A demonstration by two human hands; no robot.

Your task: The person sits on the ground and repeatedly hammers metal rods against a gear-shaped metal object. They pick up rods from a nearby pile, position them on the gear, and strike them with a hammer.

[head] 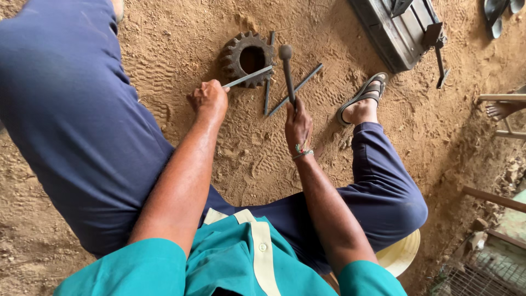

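My left hand (208, 100) grips a flat metal strip (247, 77) whose far end lies across a rusty toothed gear (236, 55) with a round hole, set on the sandy ground. My right hand (297, 125) holds a dark hammer (287, 68) by its handle, head raised just right of the gear. Two thin metal rods (300, 87) lie on the sand beside the gear, under the hammer.
My legs in dark blue trousers spread to both sides, with a sandalled foot (364, 98) at right. A grey metal frame (400, 30) lies at top right. Another person's bare foot (499, 109) and wooden bars show at the right edge. A yellow stool (402, 253) sits under me.
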